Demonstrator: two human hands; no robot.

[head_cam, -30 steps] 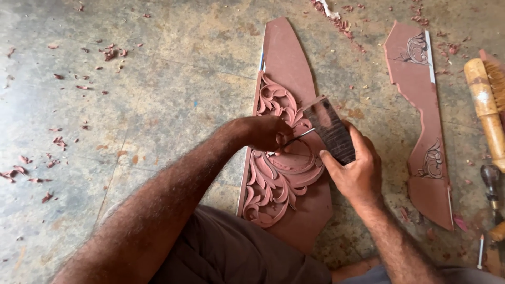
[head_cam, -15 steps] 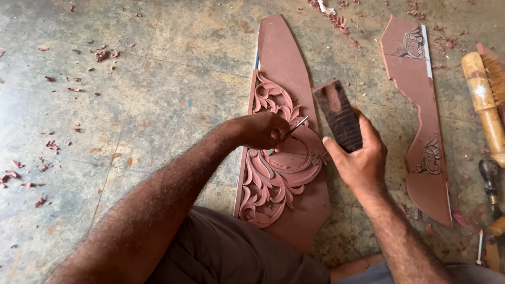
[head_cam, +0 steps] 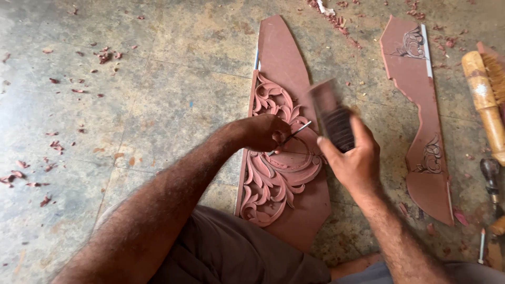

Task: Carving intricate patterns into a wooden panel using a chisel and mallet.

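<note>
Left hand (head_cam: 268, 132) closed around thin chisel (head_cam: 291, 135) on carved panel (head_cam: 281, 173); right hand (head_cam: 353, 158) gripping blurred mallet (head_cam: 332, 113) just above.

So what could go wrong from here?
1. The right hand swings a dark mallet block, blurred in motion, toward the thin chisel; a miss could strike the left hand pinching it.
2. The chisel tip sits among fine scrolls on the carved panel; too hard a blow could chip one.
3. The panel lies loose on the floor and might shift.
</note>
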